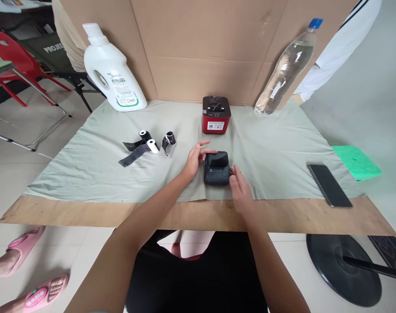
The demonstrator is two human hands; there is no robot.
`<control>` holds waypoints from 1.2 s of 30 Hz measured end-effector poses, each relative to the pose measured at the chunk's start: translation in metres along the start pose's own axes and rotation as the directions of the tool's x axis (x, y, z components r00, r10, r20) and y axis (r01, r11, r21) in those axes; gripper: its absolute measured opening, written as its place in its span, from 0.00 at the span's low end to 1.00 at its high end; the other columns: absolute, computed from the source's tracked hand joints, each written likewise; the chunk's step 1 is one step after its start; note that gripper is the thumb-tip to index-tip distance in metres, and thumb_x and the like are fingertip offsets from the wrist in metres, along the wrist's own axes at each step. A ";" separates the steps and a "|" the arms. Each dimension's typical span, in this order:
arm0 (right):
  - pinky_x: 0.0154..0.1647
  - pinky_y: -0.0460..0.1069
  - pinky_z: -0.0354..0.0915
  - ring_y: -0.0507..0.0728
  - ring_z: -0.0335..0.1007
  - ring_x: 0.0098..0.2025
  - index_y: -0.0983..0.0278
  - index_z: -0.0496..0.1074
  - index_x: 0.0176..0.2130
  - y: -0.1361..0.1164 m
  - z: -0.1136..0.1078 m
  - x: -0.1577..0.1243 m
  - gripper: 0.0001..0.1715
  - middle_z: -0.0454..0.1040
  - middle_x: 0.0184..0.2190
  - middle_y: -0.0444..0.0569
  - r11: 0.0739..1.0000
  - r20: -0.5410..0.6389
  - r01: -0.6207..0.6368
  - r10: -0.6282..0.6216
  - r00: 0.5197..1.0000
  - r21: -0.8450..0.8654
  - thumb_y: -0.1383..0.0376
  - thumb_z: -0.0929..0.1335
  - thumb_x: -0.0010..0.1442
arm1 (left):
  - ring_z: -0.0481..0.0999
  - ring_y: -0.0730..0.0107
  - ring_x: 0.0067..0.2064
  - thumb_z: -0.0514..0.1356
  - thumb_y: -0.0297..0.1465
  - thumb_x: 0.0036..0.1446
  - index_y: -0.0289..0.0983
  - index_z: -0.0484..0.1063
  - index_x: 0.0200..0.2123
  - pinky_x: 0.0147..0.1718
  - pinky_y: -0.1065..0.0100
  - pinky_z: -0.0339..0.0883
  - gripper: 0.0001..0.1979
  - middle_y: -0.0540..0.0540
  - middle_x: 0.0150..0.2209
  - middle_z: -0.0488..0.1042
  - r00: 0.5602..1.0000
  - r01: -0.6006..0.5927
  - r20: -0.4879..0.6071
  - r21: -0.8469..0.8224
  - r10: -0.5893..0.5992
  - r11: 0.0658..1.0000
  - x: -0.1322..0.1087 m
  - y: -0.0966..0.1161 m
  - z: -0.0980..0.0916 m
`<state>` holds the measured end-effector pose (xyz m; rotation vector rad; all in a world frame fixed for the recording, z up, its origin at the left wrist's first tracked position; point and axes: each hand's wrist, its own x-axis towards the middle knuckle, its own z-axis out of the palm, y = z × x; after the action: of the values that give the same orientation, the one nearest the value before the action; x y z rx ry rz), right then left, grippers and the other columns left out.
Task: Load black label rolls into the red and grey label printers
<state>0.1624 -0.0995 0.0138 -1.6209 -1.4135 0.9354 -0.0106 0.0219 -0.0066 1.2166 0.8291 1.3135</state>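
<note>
The black device (216, 176) sits flat on the cloth (279, 161), near the middle of the desk (201, 215)'s near edge. The left hand (196, 160), fingers extended and loosely spread, touches its far left corner; the right hand (240, 187) lies along its right side, fingers slightly bent, grip undetermined. Progress: the device is positioned between both hands; whether its top is open cannot be established. Outstanding: three dark rolls (170, 138) lie loose toward the desk's left edge, unhandled; the red box (216, 119), near the far edge, stands untouched.
</note>
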 end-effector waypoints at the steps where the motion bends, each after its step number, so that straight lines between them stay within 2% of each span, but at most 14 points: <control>1: 0.72 0.70 0.58 0.72 0.60 0.73 0.64 0.56 0.75 -0.001 0.003 -0.001 0.51 0.64 0.71 0.63 0.998 -0.007 0.017 -0.017 1.000 -0.066 0.37 0.62 0.67 | 0.67 0.68 0.29 0.47 0.53 0.71 0.37 0.72 0.56 0.34 0.64 0.64 0.29 0.42 0.41 0.86 1.000 0.005 -0.001 0.000 -0.005 1.000 0.000 0.001 0.000; 4: 0.68 0.74 0.60 0.80 0.62 0.70 0.70 0.55 0.74 -0.010 0.022 0.000 0.61 0.66 0.68 0.71 0.948 -0.057 0.059 -0.081 0.995 -0.314 0.41 0.73 0.56 | 0.70 0.67 0.29 0.48 0.55 0.70 0.38 0.74 0.54 0.33 0.64 0.65 0.30 0.43 0.41 0.86 1.000 0.019 -0.010 0.016 -0.019 1.000 -0.001 0.004 0.001; 6: 0.65 0.76 0.60 0.83 0.64 0.66 0.74 0.54 0.73 -0.019 0.036 0.005 0.65 0.68 0.64 0.76 0.898 -0.125 0.026 -0.090 0.988 -0.440 0.44 0.76 0.52 | 0.69 0.68 0.28 0.49 0.55 0.70 0.39 0.74 0.53 0.32 0.64 0.64 0.29 0.42 0.40 0.86 1.000 0.017 -0.010 0.019 -0.017 1.000 -0.002 0.006 0.001; 10: 0.62 0.75 0.61 0.83 0.67 0.61 0.76 0.56 0.70 -0.030 0.050 0.015 0.61 0.73 0.58 0.75 0.837 -0.232 -0.061 -0.080 0.970 -0.544 0.49 0.76 0.50 | 0.67 0.70 0.27 0.49 0.53 0.71 0.38 0.73 0.52 0.30 0.66 0.64 0.27 0.41 0.41 0.85 1.000 0.016 -0.006 0.013 -0.016 1.000 -0.001 0.004 0.000; 14: 0.59 0.71 0.65 0.77 0.72 0.57 0.66 0.65 0.62 -0.029 0.021 0.033 0.49 0.77 0.52 0.64 0.886 -0.259 -0.039 -0.093 0.961 -0.463 0.49 0.75 0.47 | 0.73 0.71 0.32 0.47 0.50 0.71 0.39 0.71 0.57 0.34 0.66 0.69 0.26 0.39 0.55 0.80 1.000 0.022 -0.009 0.119 -0.021 0.993 0.001 -0.002 -0.003; 16: 0.57 0.68 0.68 0.74 0.74 0.54 0.64 0.68 0.56 -0.026 -0.005 0.058 0.43 0.78 0.48 0.60 0.917 -0.266 -0.011 -0.105 0.958 -0.399 0.47 0.75 0.46 | 0.78 0.66 0.43 0.49 0.46 0.71 0.38 0.70 0.60 0.44 0.62 0.73 0.25 0.38 0.60 0.77 0.998 -0.022 0.065 0.317 0.001 0.948 -0.001 -0.003 -0.003; 17: 0.55 0.67 0.70 0.73 0.75 0.53 0.63 0.69 0.55 -0.024 -0.017 0.076 0.42 0.78 0.48 0.59 0.923 -0.266 0.004 -0.116 0.957 -0.385 0.47 0.75 0.45 | 0.78 0.62 0.51 0.51 0.45 0.71 0.38 0.69 0.62 0.52 0.59 0.72 0.25 0.37 0.62 0.75 0.989 -0.078 0.151 0.447 0.011 0.891 -0.004 -0.003 -0.002; 19: 0.58 0.67 0.68 0.74 0.73 0.56 0.64 0.68 0.56 -0.016 -0.039 0.120 0.44 0.76 0.51 0.61 0.907 -0.324 0.005 -0.155 0.933 -0.421 0.48 0.76 0.44 | 0.71 0.55 0.66 0.53 0.43 0.70 0.39 0.67 0.67 0.67 0.51 0.61 0.27 0.38 0.68 0.71 0.917 -0.265 0.397 0.661 -0.027 0.702 -0.011 -0.001 0.002; 21: 0.63 0.71 0.62 0.76 0.67 0.61 0.65 0.65 0.60 -0.005 -0.054 0.168 0.49 0.73 0.57 0.65 0.867 -0.376 -0.031 -0.183 0.908 -0.498 0.50 0.76 0.44 | 0.59 0.54 0.75 0.52 0.43 0.72 0.42 0.62 0.71 0.75 0.46 0.45 0.28 0.42 0.74 0.62 0.791 -0.452 0.591 0.738 -0.158 0.501 -0.017 0.002 0.007; 23: 0.65 0.73 0.58 0.77 0.64 0.64 0.67 0.62 0.62 0.007 -0.063 0.210 0.52 0.70 0.60 0.67 0.837 -0.371 -0.058 -0.178 0.911 -0.545 0.51 0.76 0.44 | 0.49 0.56 0.79 0.49 0.45 0.74 0.43 0.56 0.74 0.77 0.45 0.35 0.30 0.46 0.78 0.53 0.695 -0.553 0.660 0.745 -0.287 0.374 -0.022 0.006 0.011; 26: 0.65 0.73 0.57 0.77 0.64 0.63 0.68 0.62 0.62 0.023 -0.068 0.253 0.50 0.71 0.60 0.68 0.834 -0.376 -0.092 -0.145 0.915 -0.545 0.54 0.77 0.45 | 0.42 0.59 0.80 0.45 0.46 0.76 0.41 0.49 0.77 0.77 0.46 0.32 0.33 0.47 0.79 0.45 0.653 -0.592 0.661 0.750 -0.370 0.294 -0.023 0.007 0.012; 31: 0.66 0.75 0.53 0.77 0.63 0.63 0.68 0.65 0.58 0.035 -0.073 0.278 0.44 0.71 0.60 0.70 0.878 -0.369 -0.083 -0.111 0.923 -0.472 0.55 0.78 0.48 | 0.42 0.60 0.80 0.46 0.47 0.75 0.43 0.49 0.77 0.78 0.46 0.32 0.32 0.47 0.79 0.45 0.658 -0.587 0.672 0.740 -0.339 0.329 -0.020 0.002 0.009; 34: 0.69 0.75 0.45 0.79 0.56 0.68 0.73 0.62 0.60 0.031 -0.075 0.273 0.50 0.64 0.64 0.78 0.915 -0.360 -0.043 -0.115 0.926 -0.402 0.55 0.79 0.46 | 0.44 0.58 0.80 0.50 0.45 0.74 0.46 0.53 0.76 0.78 0.45 0.31 0.31 0.47 0.78 0.49 0.673 -0.551 0.678 0.727 -0.297 0.410 -0.025 0.000 0.009; 36: 0.70 0.75 0.42 0.80 0.50 0.70 0.74 0.59 0.63 0.023 -0.073 0.262 0.55 0.58 0.67 0.79 0.932 -0.408 0.046 -0.200 0.891 -0.358 0.55 0.80 0.45 | 0.47 0.57 0.80 0.54 0.45 0.72 0.48 0.57 0.74 0.78 0.45 0.32 0.31 0.46 0.78 0.52 0.689 -0.503 0.675 0.707 -0.264 0.498 -0.027 0.001 0.008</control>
<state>0.2674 0.1520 0.0145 -1.8216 -1.3819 0.2218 -0.0067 -0.0065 -0.0091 2.4670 0.7924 0.2696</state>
